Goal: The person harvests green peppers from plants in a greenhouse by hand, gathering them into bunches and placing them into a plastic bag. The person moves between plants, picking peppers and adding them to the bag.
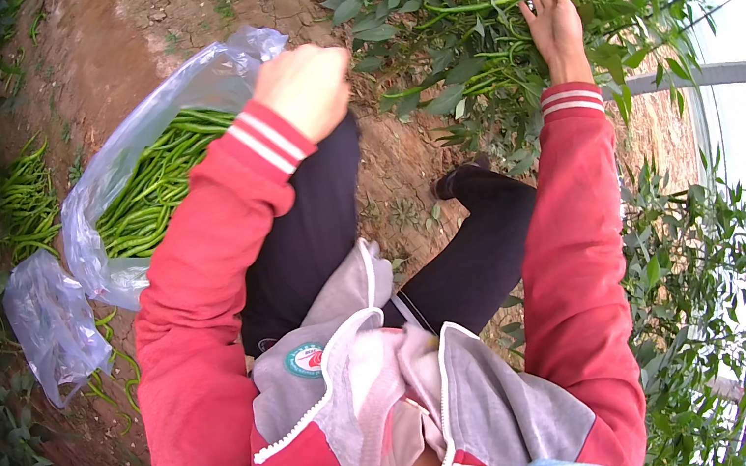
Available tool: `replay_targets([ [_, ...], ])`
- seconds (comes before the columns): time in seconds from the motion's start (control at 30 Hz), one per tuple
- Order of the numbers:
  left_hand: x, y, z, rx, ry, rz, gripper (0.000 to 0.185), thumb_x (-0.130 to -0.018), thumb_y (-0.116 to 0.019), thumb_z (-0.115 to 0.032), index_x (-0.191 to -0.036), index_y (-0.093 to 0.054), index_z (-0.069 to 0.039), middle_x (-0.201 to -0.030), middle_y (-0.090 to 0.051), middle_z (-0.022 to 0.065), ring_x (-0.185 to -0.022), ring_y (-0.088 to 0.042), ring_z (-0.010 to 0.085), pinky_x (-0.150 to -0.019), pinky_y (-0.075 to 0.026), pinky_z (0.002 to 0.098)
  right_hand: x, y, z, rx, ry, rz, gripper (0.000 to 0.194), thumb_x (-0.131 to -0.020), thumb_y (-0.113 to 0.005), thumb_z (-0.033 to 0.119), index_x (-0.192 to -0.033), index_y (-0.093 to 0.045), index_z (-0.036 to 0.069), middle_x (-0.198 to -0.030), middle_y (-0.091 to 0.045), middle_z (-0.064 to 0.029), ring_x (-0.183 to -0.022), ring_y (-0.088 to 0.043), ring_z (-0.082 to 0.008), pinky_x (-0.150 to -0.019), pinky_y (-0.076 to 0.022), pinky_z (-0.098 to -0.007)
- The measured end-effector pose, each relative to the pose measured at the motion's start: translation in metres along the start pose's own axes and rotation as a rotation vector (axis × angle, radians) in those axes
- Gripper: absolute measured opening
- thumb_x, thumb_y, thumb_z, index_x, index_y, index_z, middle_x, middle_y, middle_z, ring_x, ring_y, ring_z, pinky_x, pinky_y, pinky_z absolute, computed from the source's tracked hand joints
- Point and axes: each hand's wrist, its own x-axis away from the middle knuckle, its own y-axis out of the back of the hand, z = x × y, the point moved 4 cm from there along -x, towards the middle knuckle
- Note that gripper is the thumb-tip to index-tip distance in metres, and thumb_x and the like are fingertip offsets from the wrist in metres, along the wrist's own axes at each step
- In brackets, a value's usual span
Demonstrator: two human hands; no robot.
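My left hand (310, 87) is curled and a little blurred above my dark-trousered knee, beside the bag's rim; its fingertips are turned away, so I cannot tell whether it holds anything. Below and left of it, a translucent plastic bag (98, 161) lies wide open on the soil, partly filled with long green chili peppers (148, 190). At the upper right my right hand (553, 25) reaches into a leafy pepper plant (457, 31), fingers extended and apart. Its fingertips are among the leaves, near a long green chili (475, 4) on the plant.
A pile of green peppers (29, 200) lies on the ground left of the bag. A crumpled plastic bag (52, 323) is below it, with loose peppers (126, 370) alongside. Plants line both sides of the dry soil path (106, 33). A pale pipe (711, 73) extends at the right.
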Motion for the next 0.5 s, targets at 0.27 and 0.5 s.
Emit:
replay_targets([
  [0.27,-0.084,-0.121,-0.061,0.003,-0.059,0.348,0.029,-0.076,-0.064,-0.004,-0.104,-0.068,0.000,-0.096,-0.067,0.0224,-0.094,-0.066,0.0342,-0.086,-0.053,0.0397,-0.014,-0.014,0.006,-0.070,-0.041,0.070,0.076,-0.099,-0.049,0.036,-0.152,-0.005,0.005,-0.156,-0.010,-0.0250,-0.144,-0.019,-0.0352,-0.116,-0.0212,-0.0499],
  [0.5,-0.130,-0.115,-0.063,0.607,-0.261,-0.447,0.018,-0.086,-0.051,-0.008,-0.088,-0.069,-0.007,-0.090,-0.068,0.0131,-0.081,-0.066,0.0345,-0.074,-0.054,0.0402,-0.011,-0.024,0.010,-0.155,-0.111,0.188,0.074,-0.099,-0.047,0.038,-0.150,-0.009,0.001,-0.155,-0.009,-0.0268,-0.143,-0.019,-0.0381,-0.116,-0.0231,-0.0519],
])
